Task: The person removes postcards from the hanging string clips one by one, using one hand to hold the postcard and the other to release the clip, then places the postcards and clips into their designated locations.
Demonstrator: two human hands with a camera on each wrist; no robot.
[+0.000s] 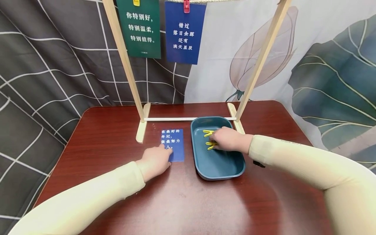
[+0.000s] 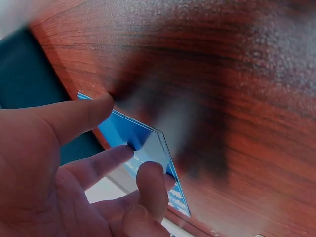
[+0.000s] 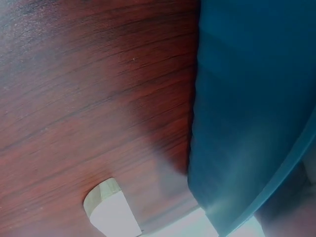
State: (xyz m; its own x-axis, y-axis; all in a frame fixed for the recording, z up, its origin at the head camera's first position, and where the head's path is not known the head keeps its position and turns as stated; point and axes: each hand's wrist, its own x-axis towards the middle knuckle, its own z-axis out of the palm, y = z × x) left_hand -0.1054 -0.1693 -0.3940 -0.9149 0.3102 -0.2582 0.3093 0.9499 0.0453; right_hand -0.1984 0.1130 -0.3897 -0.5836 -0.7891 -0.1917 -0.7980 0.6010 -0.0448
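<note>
My left hand [image 1: 155, 161] reaches over a small stack of blue cards [image 1: 177, 151] printed with white characters, lying on the table. In the left wrist view, the thumb is at the cards' edge and extended fingertips [image 2: 123, 155] rest on the top card [image 2: 111, 126]. My right hand [image 1: 227, 139] is inside a dark blue tray [image 1: 217, 178], its fingers curled down beside two yellow clothespins, the upper clothespin [image 1: 208, 132] and the lower clothespin [image 1: 210, 144]. Its fingertips are hidden, so any grip on a clothespin cannot be seen. The right wrist view shows mostly the tray's outer wall [image 3: 242, 98].
A wooden frame [image 1: 124, 62] stands behind the tray, with feet [image 1: 141, 130] on the table [image 1: 102, 143]. From its rope [image 1: 217, 1] hang a green card [image 1: 141, 40] under a yellow clip [image 1: 136, 2] and a blue card [image 1: 183, 55] under a red clip [image 1: 186, 6].
</note>
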